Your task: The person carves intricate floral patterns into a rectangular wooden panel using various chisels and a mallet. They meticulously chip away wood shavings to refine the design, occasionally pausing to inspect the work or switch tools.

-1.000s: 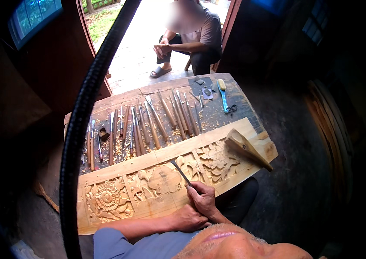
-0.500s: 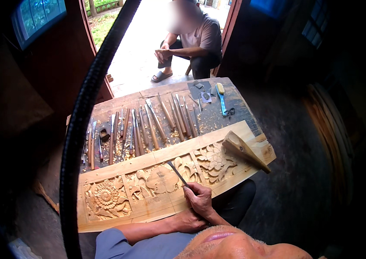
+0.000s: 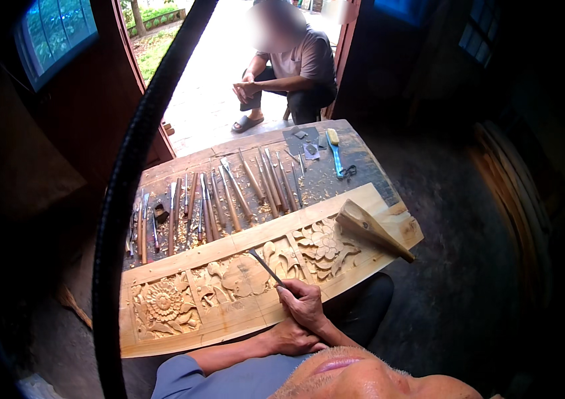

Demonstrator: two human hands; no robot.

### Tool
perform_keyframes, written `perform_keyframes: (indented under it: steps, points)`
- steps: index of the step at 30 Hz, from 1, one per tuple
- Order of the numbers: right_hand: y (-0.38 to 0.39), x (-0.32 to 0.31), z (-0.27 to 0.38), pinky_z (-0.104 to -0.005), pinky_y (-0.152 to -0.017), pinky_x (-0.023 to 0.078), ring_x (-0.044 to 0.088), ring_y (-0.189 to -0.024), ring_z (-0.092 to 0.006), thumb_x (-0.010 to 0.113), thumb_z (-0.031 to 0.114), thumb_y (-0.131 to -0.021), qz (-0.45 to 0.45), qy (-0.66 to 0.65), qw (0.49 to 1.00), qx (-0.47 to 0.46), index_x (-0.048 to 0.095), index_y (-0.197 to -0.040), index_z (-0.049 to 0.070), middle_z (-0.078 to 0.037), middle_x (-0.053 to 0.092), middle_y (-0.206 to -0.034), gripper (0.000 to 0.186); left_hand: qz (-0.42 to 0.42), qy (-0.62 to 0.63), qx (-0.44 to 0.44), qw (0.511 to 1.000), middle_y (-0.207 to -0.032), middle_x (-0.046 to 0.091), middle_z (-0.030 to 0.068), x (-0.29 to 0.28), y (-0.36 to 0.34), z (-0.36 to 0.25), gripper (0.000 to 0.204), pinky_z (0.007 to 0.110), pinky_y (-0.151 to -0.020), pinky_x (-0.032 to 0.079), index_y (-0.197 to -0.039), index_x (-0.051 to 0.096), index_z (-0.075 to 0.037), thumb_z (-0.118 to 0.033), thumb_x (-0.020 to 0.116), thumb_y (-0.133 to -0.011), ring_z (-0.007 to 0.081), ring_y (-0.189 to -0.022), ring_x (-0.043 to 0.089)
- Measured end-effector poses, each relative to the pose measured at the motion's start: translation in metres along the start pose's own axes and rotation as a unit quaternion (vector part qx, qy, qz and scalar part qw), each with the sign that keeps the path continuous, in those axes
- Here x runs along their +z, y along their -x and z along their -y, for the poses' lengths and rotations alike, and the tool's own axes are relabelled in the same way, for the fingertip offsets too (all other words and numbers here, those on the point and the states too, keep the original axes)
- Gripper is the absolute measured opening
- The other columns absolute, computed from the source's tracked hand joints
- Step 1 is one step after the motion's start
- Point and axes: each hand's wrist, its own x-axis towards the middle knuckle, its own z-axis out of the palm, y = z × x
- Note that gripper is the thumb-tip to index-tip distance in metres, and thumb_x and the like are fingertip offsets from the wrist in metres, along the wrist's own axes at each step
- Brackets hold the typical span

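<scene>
A long pale wooden board point(image 3: 229, 327) lies slantwise before me, carved with flowers and leaves in framed panels. My right hand point(image 3: 302, 304) is closed round a thin dark carving chisel point(image 3: 268, 268), whose tip rests at the upper part of the middle panel, beside a smooth rounded shape. Just below, my left hand point(image 3: 290, 337) lies against the right wrist at the board's near edge. Its fingers are mostly hidden. On the board's right end rests a wooden mallet point(image 3: 374, 230), its handle slanting toward the near right.
Several wood-handled chisels point(image 3: 234, 189) lie in a row among shavings on the worktable point(image 3: 186, 165) beyond the board. A blue-handled brush point(image 3: 335, 153) lies at the far right, near dark sharpening pieces point(image 3: 300, 135). Another person point(image 3: 296, 73) sits in the doorway, hands together.
The whole view has shifted slightly. My hands and the chisel keep nearly the same place over the middle panel, and the mallet still lies on the board.
</scene>
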Motion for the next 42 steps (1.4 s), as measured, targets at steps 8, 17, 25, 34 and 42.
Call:
perform_keyframes:
  steps: [8, 17, 25, 34, 42]
  points:
    - [0.001, 0.004, 0.006, -0.0248, -0.056, 0.045, 0.056, -0.063, -0.0045, 0.069, 0.003, -0.1, -0.03, 0.032, 0.999, 0.015, 0.075, -0.106, -0.002, 0.002, 0.065, -0.072, 0.01, 0.033, -0.031, -0.04, 0.998, -0.066, 0.058, -0.0001, -0.036, -0.003, -0.018, 0.033, 0.033, -0.05, 0.046, -0.082, 0.071, -0.01, -0.039, 0.078, -0.097, 0.0163, -0.058, 0.061]
    - [0.006, 0.01, 0.016, -0.0209, -0.053, 0.042, 0.057, -0.059, -0.0056, 0.065, 0.008, -0.107, -0.024, -0.021, 0.999, 0.036, 0.073, -0.112, -0.003, 0.0, 0.067, -0.077, 0.014, -0.094, -0.263, -0.186, 0.942, -0.078, 0.064, 0.0021, -0.117, -0.006, -0.011, 0.044, 0.034, -0.05, 0.048, -0.128, 0.072, -0.011, -0.014, 0.078, -0.084, 0.0169, -0.06, 0.063]
    - [0.019, 0.024, 0.048, -0.0221, -0.057, 0.047, 0.061, -0.066, -0.0066, 0.063, 0.004, -0.105, 0.112, -0.065, 0.985, 0.113, 0.069, -0.128, -0.005, -0.002, 0.067, -0.084, 0.026, -0.058, -0.378, -0.115, 0.917, -0.081, 0.061, 0.0007, -0.165, -0.008, 0.012, 0.053, 0.031, -0.054, 0.05, -0.131, 0.072, -0.005, -0.014, 0.077, -0.079, 0.0141, -0.065, 0.063]
    - [0.007, -0.027, 0.023, -0.0275, -0.066, 0.051, 0.067, -0.077, -0.0149, 0.057, 0.031, -0.113, 0.019, 0.17, 0.975, -0.141, 0.069, -0.132, -0.004, -0.01, 0.072, -0.092, 0.042, -0.393, -0.247, -0.302, 0.833, -0.084, 0.068, 0.0008, -0.278, 0.036, 0.065, 0.025, 0.025, -0.06, 0.052, -0.106, 0.069, -0.006, -0.024, 0.054, -0.115, 0.0096, -0.068, 0.062]
    - [-0.007, -0.117, -0.005, -0.0242, -0.065, 0.048, 0.064, -0.076, -0.0102, 0.054, 0.024, -0.115, -0.209, 0.261, 0.936, -0.108, 0.073, -0.123, -0.003, -0.006, 0.071, -0.093, 0.034, -0.374, -0.209, -0.473, 0.769, -0.074, 0.052, -0.0047, -0.356, 0.123, 0.173, 0.024, 0.024, -0.057, 0.039, -0.106, 0.07, -0.01, -0.028, 0.056, -0.114, 0.0063, -0.065, 0.047]
